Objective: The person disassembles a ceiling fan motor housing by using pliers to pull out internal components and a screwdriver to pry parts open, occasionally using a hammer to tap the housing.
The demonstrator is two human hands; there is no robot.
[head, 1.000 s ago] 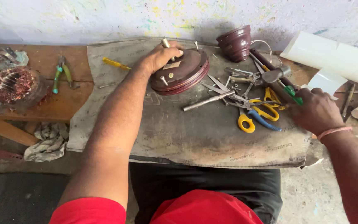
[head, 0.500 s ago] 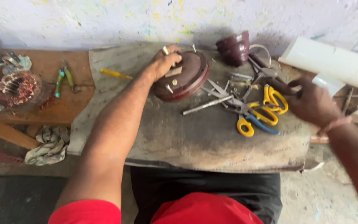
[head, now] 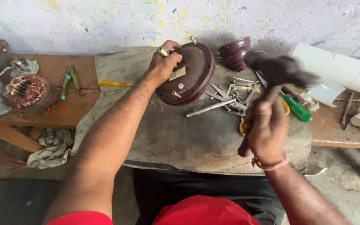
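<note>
The round dark-brown motor housing [head: 188,73] stands tilted on its edge on the grey mat, its flat face turned toward the camera. On this face are a small pale label and some short bolts (one sticks up at the top rim). The hammer [head: 271,83] has a dark head, blurred, raised above the tools, handle pointing down.

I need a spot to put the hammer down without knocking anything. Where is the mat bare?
The grey mat is bare along its near edge, between the left forearm and the right hand, below the round brown housing. It is crowded at the far right: loose metal rods, the green-handled screwdriver and the dark cup-shaped part.
</note>
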